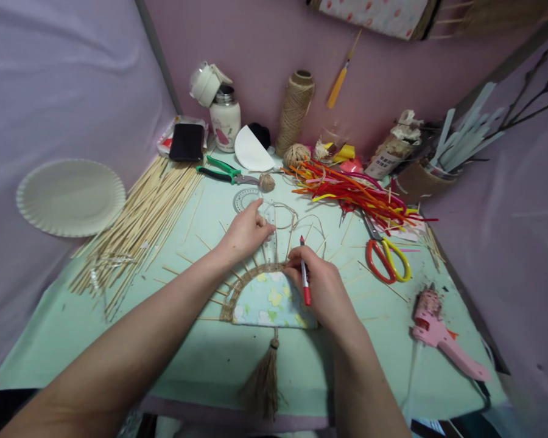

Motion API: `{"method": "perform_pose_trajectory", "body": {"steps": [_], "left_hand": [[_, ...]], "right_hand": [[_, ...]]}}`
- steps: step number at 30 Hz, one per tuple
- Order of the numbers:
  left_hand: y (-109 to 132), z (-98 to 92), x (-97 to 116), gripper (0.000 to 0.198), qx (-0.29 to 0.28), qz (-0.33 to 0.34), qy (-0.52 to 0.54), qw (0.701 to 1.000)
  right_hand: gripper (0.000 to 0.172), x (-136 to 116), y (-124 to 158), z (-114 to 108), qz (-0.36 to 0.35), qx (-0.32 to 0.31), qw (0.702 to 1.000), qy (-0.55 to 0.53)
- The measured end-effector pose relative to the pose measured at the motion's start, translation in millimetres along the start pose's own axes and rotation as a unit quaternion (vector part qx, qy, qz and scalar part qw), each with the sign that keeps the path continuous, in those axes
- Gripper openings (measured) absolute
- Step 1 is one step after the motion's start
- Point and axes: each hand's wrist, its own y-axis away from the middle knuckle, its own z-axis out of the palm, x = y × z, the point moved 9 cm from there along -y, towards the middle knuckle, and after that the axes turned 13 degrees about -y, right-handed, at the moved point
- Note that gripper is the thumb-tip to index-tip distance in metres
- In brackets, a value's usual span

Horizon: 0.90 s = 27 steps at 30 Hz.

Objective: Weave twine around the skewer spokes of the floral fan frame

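Observation:
A half-round craft piece lies in front of me, with floral fabric [267, 304], a woven twine border [238, 289] and thin sticks radiating outward. A twine tassel [265, 377] hangs from its straight side. My left hand [246, 234] pinches a clear ruler [270, 246] that stretches over the sticks to the border. In my right hand [322, 277] is a red-and-white marker [305, 277], slanting between the fingers with its red end upward. That hand's fingertips touch the border near the ruler's lower end and hide part of the craft piece's right side.
Bamboo sticks [137, 225] and a paper plate [70, 198] lie left. Pliers [223, 172], a protractor [245, 199] and a twine ball [266, 182] sit beyond my hands. Pipe cleaners [351, 191], scissors [386, 258] and a pink glue gun [442, 340] are right.

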Motion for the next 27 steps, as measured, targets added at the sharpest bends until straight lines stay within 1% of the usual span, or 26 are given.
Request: {"method": "perform_pose_trajectory", "body": {"steps": [5, 14, 21, 27], "left_hand": [[-1.6, 0.4, -1.2, 0.075, 0.004, 0.005, -0.019, 1.0], [-4.5, 4.2, -9.6, 0.075, -0.006, -0.009, 0.033, 0.999], [-5.9, 7.3, -14.3, 0.074, -0.011, -0.006, 0.047, 0.999], [-4.0, 2.4, -13.7, 0.077, -0.021, -0.009, 0.031, 0.999]], "right_hand": [[0.011, 2.9, -1.9, 2.3, 0.002, 0.006, 1.0, 0.006], [0.011, 3.0, -4.4, 1.6, 0.01, 0.012, 1.0, -0.001], [0.011, 5.7, -6.3, 3.5, 0.012, 0.022, 1.0, 0.012], [0.01, 4.1, -9.2, 6.1, 0.009, 0.015, 1.0, 0.025]]}}
